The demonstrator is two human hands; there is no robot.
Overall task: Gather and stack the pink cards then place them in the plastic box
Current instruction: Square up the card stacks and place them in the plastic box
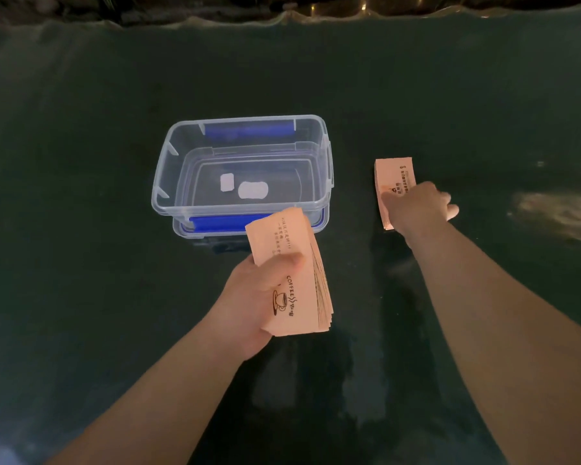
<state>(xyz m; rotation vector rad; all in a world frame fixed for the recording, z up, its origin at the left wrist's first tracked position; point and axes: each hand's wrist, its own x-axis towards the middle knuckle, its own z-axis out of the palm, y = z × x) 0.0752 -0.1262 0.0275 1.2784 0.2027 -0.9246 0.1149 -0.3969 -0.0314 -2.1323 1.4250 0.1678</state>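
Observation:
My left hand (252,297) grips a thick stack of pink cards (302,290) with a coffee-cup print, held just in front of the near edge of the box. My right hand (420,209) rests on a second pile of pink cards (391,172) lying on the dark table to the right of the box, fingers curled over its near part. The clear plastic box (182,152) stands open, with blue clips at its far and near ends. Inside it I see only two white labels on the bottom.
The box sits nested on its clear lid (182,229). The dark green table surface (81,229) stretches all around. A bright reflection (557,213) shows at the right. The table's far edge (282,18) runs along the top.

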